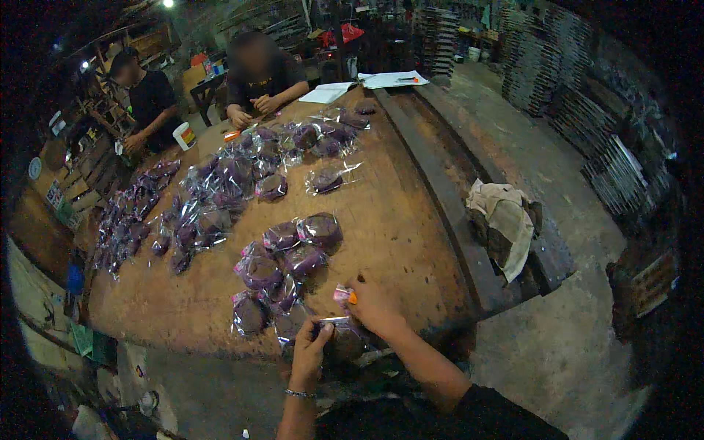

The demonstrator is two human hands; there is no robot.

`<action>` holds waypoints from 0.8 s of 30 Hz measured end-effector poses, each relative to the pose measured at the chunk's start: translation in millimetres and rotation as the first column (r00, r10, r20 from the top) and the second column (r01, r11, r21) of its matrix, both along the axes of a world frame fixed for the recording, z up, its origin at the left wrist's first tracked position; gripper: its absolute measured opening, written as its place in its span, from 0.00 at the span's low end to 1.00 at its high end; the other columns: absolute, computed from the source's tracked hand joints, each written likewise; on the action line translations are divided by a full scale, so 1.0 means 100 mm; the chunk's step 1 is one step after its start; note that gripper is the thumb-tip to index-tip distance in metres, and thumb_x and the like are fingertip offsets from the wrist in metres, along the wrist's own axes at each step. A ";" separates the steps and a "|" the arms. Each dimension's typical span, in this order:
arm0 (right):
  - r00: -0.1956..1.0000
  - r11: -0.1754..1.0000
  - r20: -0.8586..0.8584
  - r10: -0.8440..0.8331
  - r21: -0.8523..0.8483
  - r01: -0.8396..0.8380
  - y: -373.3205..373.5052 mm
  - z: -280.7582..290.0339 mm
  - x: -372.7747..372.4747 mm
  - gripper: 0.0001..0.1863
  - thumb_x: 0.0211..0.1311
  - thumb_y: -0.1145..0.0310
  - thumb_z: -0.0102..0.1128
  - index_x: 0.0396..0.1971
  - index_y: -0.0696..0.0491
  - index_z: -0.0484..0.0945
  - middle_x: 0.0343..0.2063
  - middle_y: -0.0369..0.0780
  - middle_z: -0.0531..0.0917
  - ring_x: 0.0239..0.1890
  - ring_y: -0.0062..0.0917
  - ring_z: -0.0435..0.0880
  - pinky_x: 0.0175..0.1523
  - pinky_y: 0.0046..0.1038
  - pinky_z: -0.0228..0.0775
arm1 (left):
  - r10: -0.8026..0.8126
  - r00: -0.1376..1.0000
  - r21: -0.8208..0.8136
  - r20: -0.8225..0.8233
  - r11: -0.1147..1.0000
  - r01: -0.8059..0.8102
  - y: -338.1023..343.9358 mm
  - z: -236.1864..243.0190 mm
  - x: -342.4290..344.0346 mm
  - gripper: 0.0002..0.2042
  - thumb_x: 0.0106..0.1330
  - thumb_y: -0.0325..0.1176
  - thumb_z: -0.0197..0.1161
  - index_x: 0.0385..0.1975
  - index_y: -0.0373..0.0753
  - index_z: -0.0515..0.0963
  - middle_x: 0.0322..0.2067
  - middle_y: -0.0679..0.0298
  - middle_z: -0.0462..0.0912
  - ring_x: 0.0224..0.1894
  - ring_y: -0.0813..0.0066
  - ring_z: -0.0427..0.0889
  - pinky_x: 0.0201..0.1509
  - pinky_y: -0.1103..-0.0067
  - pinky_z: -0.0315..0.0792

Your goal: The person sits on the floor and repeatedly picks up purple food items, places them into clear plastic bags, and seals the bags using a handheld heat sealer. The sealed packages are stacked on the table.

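My left hand [308, 353] is closed, thumb and fingers pinching the edge of a clear plastic bag [346, 339] at the table's near edge. What fills that bag is dim and partly hidden by my hands. Just above and to the right, my right hand [375, 304] is closed around a small orange object [353, 298] whose kind I cannot make out. A pink-and-white piece [342, 293] shows beside it. Left of my hands lies a cluster of rounded, dark purple items in clear plastic [260, 271], some with pink spots at their edges.
Many more purple packages [220, 176] are heaped across the wooden table [396, 220]. Open papers [392, 79] lie at the far end, a white tub [185, 136] at the far left, and cloth [506, 220] on the right-hand beams. Two people [260, 81] are across the table.
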State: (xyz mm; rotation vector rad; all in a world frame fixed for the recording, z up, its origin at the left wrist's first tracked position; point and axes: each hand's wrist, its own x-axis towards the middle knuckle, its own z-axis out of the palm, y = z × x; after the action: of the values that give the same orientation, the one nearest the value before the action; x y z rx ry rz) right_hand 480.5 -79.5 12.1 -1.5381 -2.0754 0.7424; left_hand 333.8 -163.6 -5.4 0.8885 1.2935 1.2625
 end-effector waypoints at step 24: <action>0.880 0.977 -0.468 0.081 -0.136 -0.162 -0.39 -0.05 0.39 0.12 0.54 0.62 0.64 0.34 0.54 0.81 0.31 0.40 0.82 0.34 0.24 0.80 0.42 0.27 0.71 | -0.209 0.975 -0.042 -0.073 0.978 0.207 0.06 0.02 -0.01 0.10 0.66 0.33 0.52 0.40 0.34 0.74 0.34 0.68 0.76 0.39 0.80 0.72 0.46 0.83 0.65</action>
State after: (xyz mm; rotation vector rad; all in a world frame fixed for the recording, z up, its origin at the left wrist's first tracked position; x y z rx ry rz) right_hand 519.9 -118.7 7.5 -1.1680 -1.7914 1.2307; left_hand 333.1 -157.9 -3.0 1.0290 1.2432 1.0480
